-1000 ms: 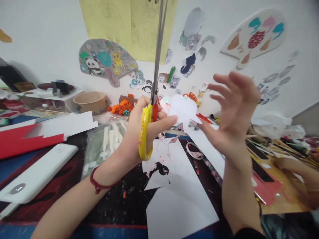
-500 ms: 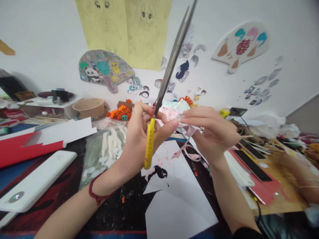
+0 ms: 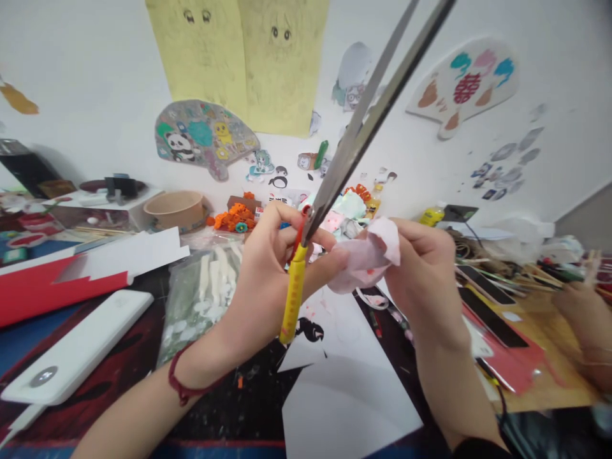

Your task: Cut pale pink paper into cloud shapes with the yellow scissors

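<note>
In the middle of the view, my left hand (image 3: 282, 271) has scissors (image 3: 297, 280) with a yellow and red handle hooked on its fingers, the blades pointing up and right. Its thumb and fingertips also pinch the left edge of a thin pale pink piece (image 3: 358, 258). My right hand (image 3: 425, 274) grips the right side of this curled piece, its fingers closed. Under the hands lie white paper sheets (image 3: 354, 401) and a black-and-pink cutout (image 3: 310, 329).
A clear bag of white pieces (image 3: 196, 306) and a white power bank (image 3: 79, 344) lie left. Behind are orange flowers (image 3: 236, 218) and a tape roll (image 3: 173, 209). Dark phones (image 3: 492, 317) rest right, near another person's hand (image 3: 581, 312). Fans and drawings hang on the wall.
The pink piece has come up into clear view, spread and curled between my hands. The scissor blades have tilted further right. My right hand has turned, its fingers more curled. The other person's hand has shifted.
</note>
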{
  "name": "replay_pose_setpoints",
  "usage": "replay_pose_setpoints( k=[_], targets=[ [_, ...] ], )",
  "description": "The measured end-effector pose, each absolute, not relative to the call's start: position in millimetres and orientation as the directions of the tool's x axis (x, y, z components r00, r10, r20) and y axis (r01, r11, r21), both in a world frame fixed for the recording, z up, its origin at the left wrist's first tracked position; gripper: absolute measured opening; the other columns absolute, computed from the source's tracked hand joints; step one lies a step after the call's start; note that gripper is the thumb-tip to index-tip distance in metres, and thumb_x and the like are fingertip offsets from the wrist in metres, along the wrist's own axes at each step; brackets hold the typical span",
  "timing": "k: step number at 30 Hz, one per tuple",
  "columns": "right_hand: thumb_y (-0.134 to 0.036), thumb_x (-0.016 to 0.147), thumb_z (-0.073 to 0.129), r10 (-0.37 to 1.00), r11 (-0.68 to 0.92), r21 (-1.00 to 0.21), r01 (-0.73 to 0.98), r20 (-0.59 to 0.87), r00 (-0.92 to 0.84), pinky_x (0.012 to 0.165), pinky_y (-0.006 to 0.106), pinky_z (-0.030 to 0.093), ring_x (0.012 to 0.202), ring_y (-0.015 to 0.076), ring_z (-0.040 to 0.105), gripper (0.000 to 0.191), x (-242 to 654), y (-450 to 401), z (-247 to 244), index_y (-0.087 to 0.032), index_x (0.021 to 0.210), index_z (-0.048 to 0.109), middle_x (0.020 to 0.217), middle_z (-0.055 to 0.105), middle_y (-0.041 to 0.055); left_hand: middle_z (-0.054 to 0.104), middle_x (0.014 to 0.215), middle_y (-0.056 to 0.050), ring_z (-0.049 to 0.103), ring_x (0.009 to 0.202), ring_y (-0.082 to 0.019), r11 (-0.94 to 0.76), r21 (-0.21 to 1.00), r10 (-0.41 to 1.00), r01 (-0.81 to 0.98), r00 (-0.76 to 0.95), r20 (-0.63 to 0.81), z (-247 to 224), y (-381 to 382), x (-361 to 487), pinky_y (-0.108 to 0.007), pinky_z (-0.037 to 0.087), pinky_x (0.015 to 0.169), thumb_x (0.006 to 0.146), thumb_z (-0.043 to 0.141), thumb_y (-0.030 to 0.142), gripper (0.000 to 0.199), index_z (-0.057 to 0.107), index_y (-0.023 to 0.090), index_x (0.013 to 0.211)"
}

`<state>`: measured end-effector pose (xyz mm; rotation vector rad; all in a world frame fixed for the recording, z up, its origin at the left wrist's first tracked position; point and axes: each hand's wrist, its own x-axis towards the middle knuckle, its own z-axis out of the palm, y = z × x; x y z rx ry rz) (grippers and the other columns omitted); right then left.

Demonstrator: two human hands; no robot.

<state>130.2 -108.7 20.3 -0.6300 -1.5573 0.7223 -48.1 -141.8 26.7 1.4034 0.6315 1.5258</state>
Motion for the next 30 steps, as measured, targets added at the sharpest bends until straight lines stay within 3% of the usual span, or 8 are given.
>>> replay_pose_setpoints(
  k=[3,10,19,23,26,30],
  targets=[
    [-0.027,0.087,0.066,0.757,0.644,-0.765,-0.024,0.642,-0.12,0.046,0.025,0.039,0.054,0.0113,0.05,0.021,131,-109,22,-0.023,0.067,0.069,0.061,0.059,-0.0014,0.065,0.079,0.005,0.061,0.064,-0.011,-0.436,0.842,0.869,-0.319,0.095,0.486,24,-142,-48,-0.027,0.051,0.059,0.074,0.083,0.02,0.043,0.044,0.024,0.091],
    [-0.029,0.084,0.068,0.79,0.608,-0.794,-0.002,0.606,-0.094,0.047,0.024,0.036,0.054,0.0106,0.048,0.025,132,-109,25,-0.021,0.06,0.067,0.056,0.054,-0.0011,0.063,0.076,0.004,0.059,0.069,-0.012,-0.375,0.879,0.902,-0.293,0.102,0.419,25,-142,-44,-0.028,0.043,0.059,0.077,0.081,0.021,0.039,0.042,0.022,0.084],
    [-0.022,0.08,0.07,0.788,0.601,-0.799,-0.018,0.596,-0.155,0.044,0.02,0.043,0.056,0.0105,0.059,0.008,133,-111,29,-0.027,0.079,0.077,0.068,0.067,-0.0028,0.059,0.076,0.002,0.06,0.071,-0.014,-0.314,0.892,0.933,-0.325,0.067,0.354,26,-138,-43,-0.033,0.048,0.067,0.073,0.082,0.023,0.037,0.046,0.021,0.082],
    [-0.023,0.081,0.07,0.783,0.613,-0.79,-0.02,0.61,-0.122,0.058,0.023,0.053,0.074,0.0135,0.068,0.01,136,-110,31,-0.027,0.088,0.078,0.089,0.076,-0.0001,0.061,0.077,0.003,0.06,0.068,-0.012,-0.312,0.89,0.934,-0.333,0.066,0.352,21,-134,-43,-0.031,0.049,0.066,0.073,0.083,0.025,0.037,0.048,0.021,0.084],
    [-0.034,0.089,0.061,0.768,0.636,-0.771,-0.029,0.636,-0.078,0.072,0.029,0.056,0.083,0.0157,0.069,0.019,136,-113,36,-0.025,0.094,0.078,0.094,0.076,0.0027,0.063,0.077,0.003,0.059,0.068,-0.011,-0.388,0.866,0.91,-0.314,0.017,0.414,17,-132,-43,-0.027,0.045,0.06,0.073,0.085,0.025,0.039,0.049,0.022,0.089],
    [-0.037,0.084,0.071,0.779,0.626,-0.765,0.15,0.608,-0.154,0.076,0.03,0.056,0.087,0.0151,0.066,0.025,131,-122,40,-0.025,0.105,0.075,0.103,0.074,0.0026,0.062,0.075,0.004,0.054,0.065,-0.008,-0.486,0.826,0.866,-0.286,-0.031,0.499,16,-130,-42,-0.024,0.041,0.057,0.075,0.083,0.022,0.039,0.048,0.021,0.092]
  ],
)
